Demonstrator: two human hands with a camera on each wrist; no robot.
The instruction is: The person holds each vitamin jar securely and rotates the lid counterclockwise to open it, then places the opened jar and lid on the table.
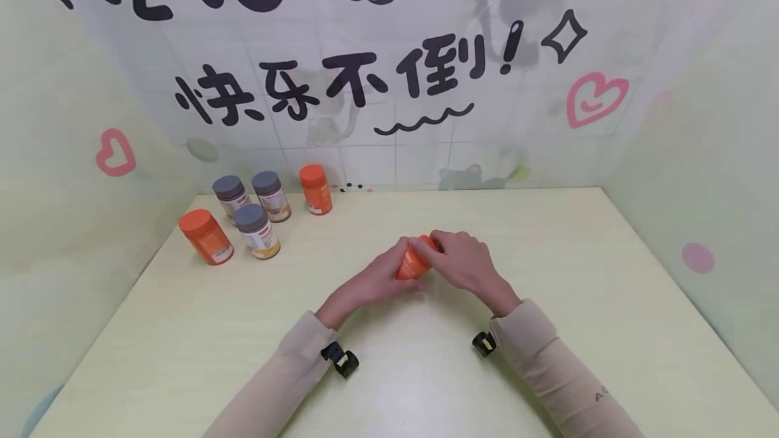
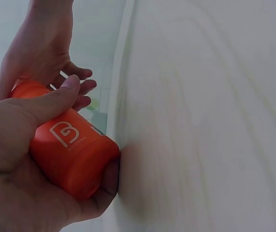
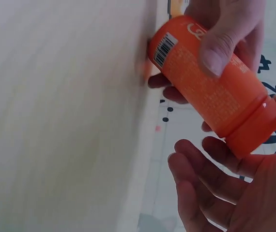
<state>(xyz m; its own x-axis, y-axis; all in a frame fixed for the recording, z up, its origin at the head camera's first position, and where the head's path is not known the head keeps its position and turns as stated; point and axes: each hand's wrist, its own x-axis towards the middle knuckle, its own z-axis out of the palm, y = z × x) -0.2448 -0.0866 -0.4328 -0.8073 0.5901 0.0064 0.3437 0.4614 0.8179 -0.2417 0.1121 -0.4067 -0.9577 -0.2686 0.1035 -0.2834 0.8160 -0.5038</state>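
Between the two hands is an orange supplement bottle [image 1: 413,264], tilted just above the table. My left hand [image 1: 385,276] grips its body, the thumb lying along the side and fingers around the base in the left wrist view. My right hand [image 1: 467,262] is at the other end, pinching the orange lid [image 3: 255,126] between thumb and index finger. Its other fingers are spread away from the bottle. The lid sits on the bottle in the right wrist view. A barcode shows near the base of the bottle [image 3: 196,72].
At the table's back left stand two more orange bottles, one at the front [image 1: 207,238] and one farther back [image 1: 316,191]. Three grey-lidded jars [image 1: 260,234] stand between them. A printed fabric wall [image 1: 365,161] borders the pale table [image 1: 548,235].
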